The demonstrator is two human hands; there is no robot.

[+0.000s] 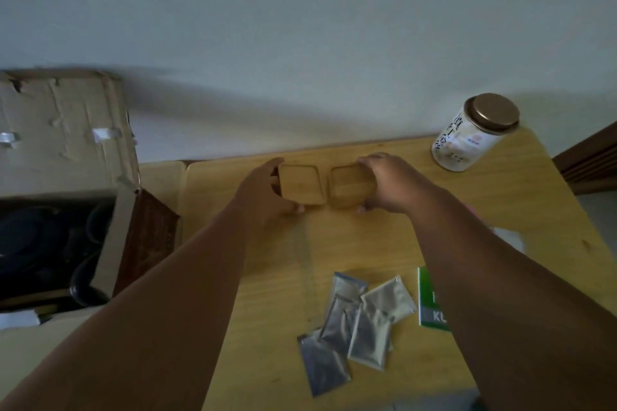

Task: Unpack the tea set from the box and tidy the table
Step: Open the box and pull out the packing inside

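On the desk (507, 210), right of the open cardboard box (66, 143), we record the left grip (267, 198) curled round the left bamboo box (302, 183) and the right grip (389, 183) round the right bamboo box (349, 187), the two just beside each other; foil sachets (354, 324) lie nearer.

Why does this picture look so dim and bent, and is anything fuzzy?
Head view: dim, flat light, so the cardboard box interior is nearly black; the wide lens skews the table edge and leans the tin outward; the left hand on the left wooden box and right hand on the right wooden box look slightly soft.
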